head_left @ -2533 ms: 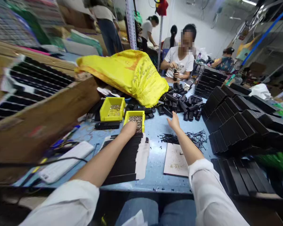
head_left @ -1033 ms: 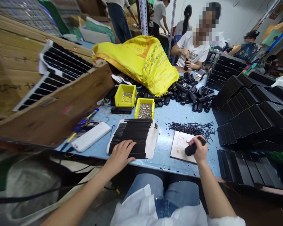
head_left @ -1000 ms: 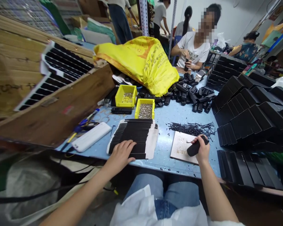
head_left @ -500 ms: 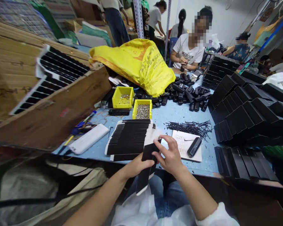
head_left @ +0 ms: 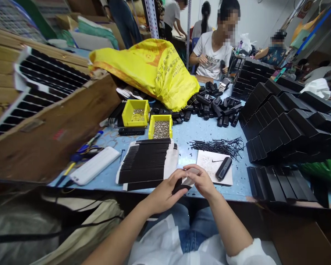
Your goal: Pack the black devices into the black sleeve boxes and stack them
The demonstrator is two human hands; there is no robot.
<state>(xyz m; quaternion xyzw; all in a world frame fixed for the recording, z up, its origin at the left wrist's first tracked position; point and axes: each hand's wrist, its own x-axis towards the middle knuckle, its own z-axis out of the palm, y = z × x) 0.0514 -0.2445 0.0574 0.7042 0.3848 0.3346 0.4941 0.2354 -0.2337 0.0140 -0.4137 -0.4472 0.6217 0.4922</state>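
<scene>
- we see our left hand point(head_left: 165, 191) and right hand point(head_left: 200, 181) meeting at the near edge of a pale blue table point(head_left: 193, 134), just above our lap in blue jeans point(head_left: 198, 230).
- between them is a flat black card sleeve point(head_left: 183, 184), with a lighter face showing at its top; it sits over the table's front edge.
- the left hand's fingers curl under the sleeve and pinch it from below, while the right hand's fingers and thumb close on its upper end.
- just left of our hands, a fanned stack of the same black sleeves point(head_left: 145, 162) lies on the table on white backing.
- just right of our hands is a pale board point(head_left: 209, 165), and a small black oblong device point(head_left: 223, 168) lies loose on it, touched by neither hand.
- beyond the board is a scatter of thin black pins point(head_left: 217, 145).
- further back stand two yellow bins: one point(head_left: 160, 127) filled with small metal parts, the other point(head_left: 136, 112) to its left.
- a yellow woven sack point(head_left: 151, 70) slumps behind the bins, with a pile of small black parts point(head_left: 212, 106) to its right.
- rows of black boxes point(head_left: 287, 125) fill the table's right side.
- a white oblong case point(head_left: 95, 170) lies at the left, near blue-handled tools.
- across the table a person in a white t-shirt point(head_left: 212, 57) holds a dark object in their own hands.
</scene>
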